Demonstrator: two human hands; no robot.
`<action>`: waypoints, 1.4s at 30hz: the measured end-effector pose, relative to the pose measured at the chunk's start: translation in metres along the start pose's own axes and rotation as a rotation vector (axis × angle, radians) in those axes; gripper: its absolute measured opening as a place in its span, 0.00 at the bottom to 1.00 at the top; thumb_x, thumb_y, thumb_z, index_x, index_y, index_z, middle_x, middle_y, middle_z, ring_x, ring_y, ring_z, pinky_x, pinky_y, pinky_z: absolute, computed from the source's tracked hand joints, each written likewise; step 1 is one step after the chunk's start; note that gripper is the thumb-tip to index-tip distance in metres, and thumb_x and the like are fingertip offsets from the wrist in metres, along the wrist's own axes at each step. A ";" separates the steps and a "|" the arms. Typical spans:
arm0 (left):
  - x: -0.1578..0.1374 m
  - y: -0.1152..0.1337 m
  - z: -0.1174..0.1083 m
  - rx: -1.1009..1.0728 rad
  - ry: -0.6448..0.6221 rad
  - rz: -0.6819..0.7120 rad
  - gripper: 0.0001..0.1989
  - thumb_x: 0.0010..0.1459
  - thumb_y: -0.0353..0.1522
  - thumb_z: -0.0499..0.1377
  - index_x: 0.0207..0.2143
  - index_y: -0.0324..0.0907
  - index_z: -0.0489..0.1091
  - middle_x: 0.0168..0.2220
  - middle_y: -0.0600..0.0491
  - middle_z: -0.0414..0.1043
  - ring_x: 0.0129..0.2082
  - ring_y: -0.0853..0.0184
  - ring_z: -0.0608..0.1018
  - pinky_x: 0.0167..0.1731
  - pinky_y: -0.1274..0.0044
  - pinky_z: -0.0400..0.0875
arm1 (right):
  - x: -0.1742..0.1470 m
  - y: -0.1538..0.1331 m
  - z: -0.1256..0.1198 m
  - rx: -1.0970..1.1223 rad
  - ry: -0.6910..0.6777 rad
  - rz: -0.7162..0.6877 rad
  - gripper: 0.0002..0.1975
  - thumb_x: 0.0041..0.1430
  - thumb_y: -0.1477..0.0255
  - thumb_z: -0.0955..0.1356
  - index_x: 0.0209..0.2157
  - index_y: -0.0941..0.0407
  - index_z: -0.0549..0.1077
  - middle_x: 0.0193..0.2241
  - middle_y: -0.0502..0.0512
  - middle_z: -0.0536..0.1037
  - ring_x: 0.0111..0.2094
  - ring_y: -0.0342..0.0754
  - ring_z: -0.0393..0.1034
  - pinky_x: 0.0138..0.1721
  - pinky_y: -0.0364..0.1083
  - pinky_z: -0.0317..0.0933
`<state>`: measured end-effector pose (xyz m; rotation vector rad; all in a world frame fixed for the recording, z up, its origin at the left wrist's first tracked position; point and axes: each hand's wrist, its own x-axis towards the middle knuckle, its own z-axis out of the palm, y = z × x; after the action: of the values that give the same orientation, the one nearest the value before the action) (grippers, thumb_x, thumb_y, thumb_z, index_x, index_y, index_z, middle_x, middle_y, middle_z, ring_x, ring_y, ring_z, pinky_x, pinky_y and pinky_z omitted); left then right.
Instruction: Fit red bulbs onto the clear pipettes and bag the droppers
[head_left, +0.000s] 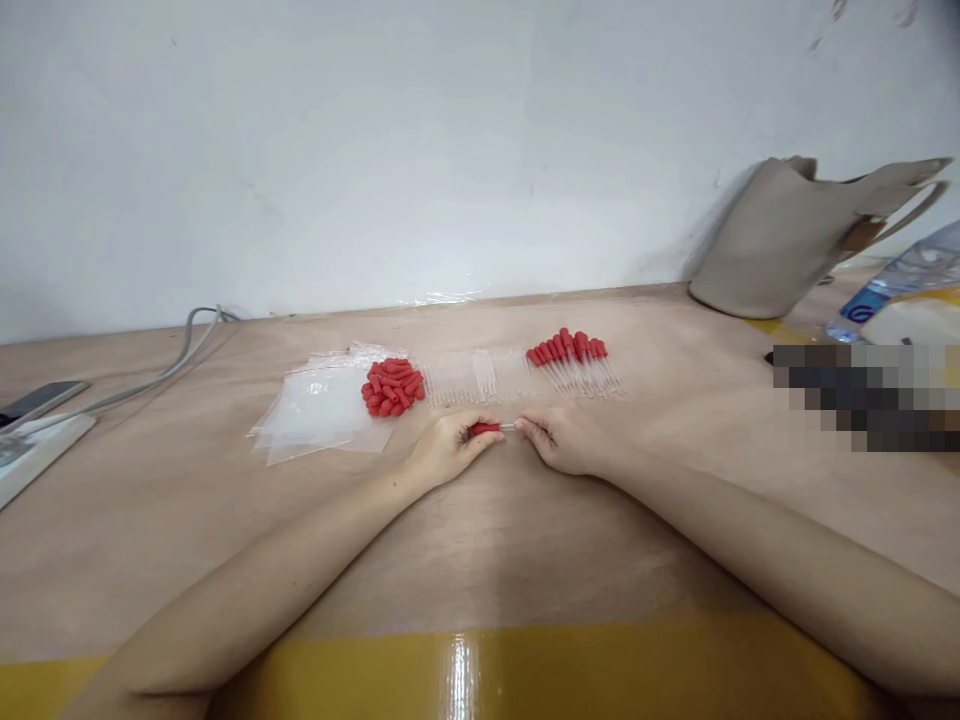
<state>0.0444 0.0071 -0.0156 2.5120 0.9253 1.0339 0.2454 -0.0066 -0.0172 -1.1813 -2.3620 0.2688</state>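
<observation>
My left hand (448, 447) pinches a red rubber bulb (486, 428) between thumb and fingers. Opposite it, my right hand (559, 438) grips a thin clear dropper tube (508, 427), whose visible end meets the mouth of the bulb. How deep the tube sits inside cannot be seen. Just beyond my left hand lies a heap of loose red bulbs (391, 388). A row of bare clear tubes (457, 380) lies behind both hands. Farther right, several droppers (574, 360) lie side by side, red bulbs on their tubes.
Clear zip bags (319, 405) lie fanned out left of the bulb heap. A grey cable (176, 360) runs to a white power strip (52, 455) and a phone-like slab (49, 400). A beige bag (772, 240) and a water bottle (892, 285) stand at the right, near the wall.
</observation>
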 end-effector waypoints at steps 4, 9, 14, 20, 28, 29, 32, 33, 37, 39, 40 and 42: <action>0.001 0.003 -0.002 0.042 0.020 0.056 0.07 0.55 0.35 0.58 0.32 0.40 0.73 0.30 0.53 0.76 0.30 0.69 0.77 0.32 0.79 0.70 | 0.001 -0.002 -0.002 0.059 -0.033 0.050 0.16 0.62 0.71 0.56 0.23 0.57 0.67 0.20 0.50 0.69 0.22 0.41 0.59 0.27 0.41 0.49; 0.005 0.009 -0.010 0.093 -0.039 0.028 0.08 0.56 0.35 0.58 0.34 0.41 0.73 0.31 0.53 0.76 0.30 0.69 0.77 0.32 0.78 0.70 | 0.003 -0.007 -0.010 0.113 -0.075 0.052 0.15 0.62 0.71 0.56 0.26 0.56 0.68 0.22 0.50 0.72 0.24 0.42 0.62 0.27 0.41 0.52; 0.000 -0.001 -0.016 0.192 0.010 -0.022 0.19 0.55 0.39 0.57 0.48 0.41 0.67 0.44 0.48 0.73 0.43 0.63 0.75 0.44 0.71 0.69 | 0.005 0.006 -0.028 0.087 -0.059 0.147 0.11 0.61 0.69 0.57 0.30 0.56 0.66 0.27 0.53 0.72 0.26 0.44 0.63 0.27 0.42 0.54; -0.005 -0.008 -0.023 0.157 -0.359 0.116 0.26 0.56 0.42 0.55 0.55 0.42 0.61 0.57 0.46 0.59 0.59 0.59 0.59 0.57 0.64 0.55 | 0.011 0.052 -0.046 0.193 0.304 0.626 0.09 0.55 0.68 0.61 0.27 0.57 0.68 0.25 0.53 0.73 0.26 0.44 0.65 0.28 0.42 0.56; -0.002 -0.009 -0.020 0.055 -0.476 0.125 0.24 0.59 0.40 0.53 0.55 0.42 0.61 0.58 0.46 0.58 0.59 0.61 0.60 0.58 0.65 0.53 | 0.012 0.072 -0.055 -0.121 0.354 0.920 0.14 0.53 0.63 0.61 0.23 0.56 0.70 0.24 0.56 0.74 0.28 0.50 0.67 0.26 0.44 0.52; -0.002 -0.010 -0.020 0.056 -0.477 0.123 0.23 0.59 0.40 0.53 0.55 0.42 0.61 0.58 0.46 0.59 0.59 0.62 0.60 0.58 0.65 0.53 | 0.014 0.072 -0.054 -0.136 0.334 0.929 0.14 0.53 0.62 0.61 0.23 0.56 0.71 0.25 0.57 0.74 0.29 0.50 0.67 0.25 0.44 0.52; -0.002 -0.010 -0.021 0.064 -0.482 0.119 0.24 0.59 0.40 0.53 0.56 0.43 0.61 0.58 0.46 0.59 0.59 0.62 0.60 0.58 0.65 0.53 | 0.020 0.072 -0.051 -0.159 0.291 0.929 0.14 0.53 0.63 0.61 0.25 0.56 0.71 0.26 0.58 0.75 0.30 0.51 0.68 0.26 0.44 0.53; -0.002 -0.010 -0.021 0.065 -0.482 0.119 0.24 0.59 0.40 0.53 0.56 0.43 0.61 0.58 0.46 0.59 0.59 0.62 0.60 0.58 0.65 0.53 | 0.023 0.071 -0.049 -0.160 0.283 0.927 0.14 0.54 0.63 0.61 0.25 0.56 0.72 0.27 0.59 0.75 0.30 0.51 0.68 0.26 0.44 0.53; -0.002 -0.010 -0.021 0.052 -0.466 0.126 0.23 0.58 0.40 0.54 0.55 0.44 0.61 0.57 0.47 0.60 0.58 0.61 0.61 0.57 0.65 0.55 | 0.030 0.068 -0.040 -0.168 0.268 0.902 0.14 0.55 0.64 0.60 0.26 0.57 0.72 0.28 0.60 0.76 0.32 0.52 0.69 0.27 0.45 0.55; -0.001 -0.010 -0.021 0.043 -0.458 0.133 0.23 0.58 0.40 0.54 0.55 0.44 0.62 0.57 0.47 0.60 0.58 0.61 0.62 0.57 0.65 0.55 | 0.032 0.066 -0.037 -0.172 0.266 0.896 0.15 0.56 0.63 0.60 0.28 0.57 0.72 0.28 0.60 0.75 0.32 0.52 0.69 0.27 0.45 0.56; -0.001 -0.010 -0.021 0.041 -0.455 0.135 0.23 0.58 0.40 0.54 0.55 0.43 0.62 0.57 0.46 0.60 0.58 0.61 0.62 0.57 0.65 0.55 | 0.033 0.066 -0.037 -0.174 0.264 0.896 0.15 0.56 0.63 0.59 0.28 0.56 0.72 0.27 0.60 0.75 0.32 0.52 0.69 0.28 0.45 0.56; -0.001 -0.011 -0.020 0.039 -0.455 0.137 0.23 0.58 0.40 0.54 0.55 0.43 0.62 0.57 0.46 0.60 0.58 0.61 0.62 0.57 0.65 0.55 | 0.033 0.064 -0.037 -0.181 0.251 0.899 0.15 0.56 0.62 0.59 0.27 0.56 0.71 0.26 0.58 0.75 0.31 0.52 0.69 0.28 0.45 0.56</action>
<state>0.0244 0.0146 -0.0070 2.7032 0.6499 0.4406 0.2922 0.0571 0.0016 -2.1648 -1.5350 0.1762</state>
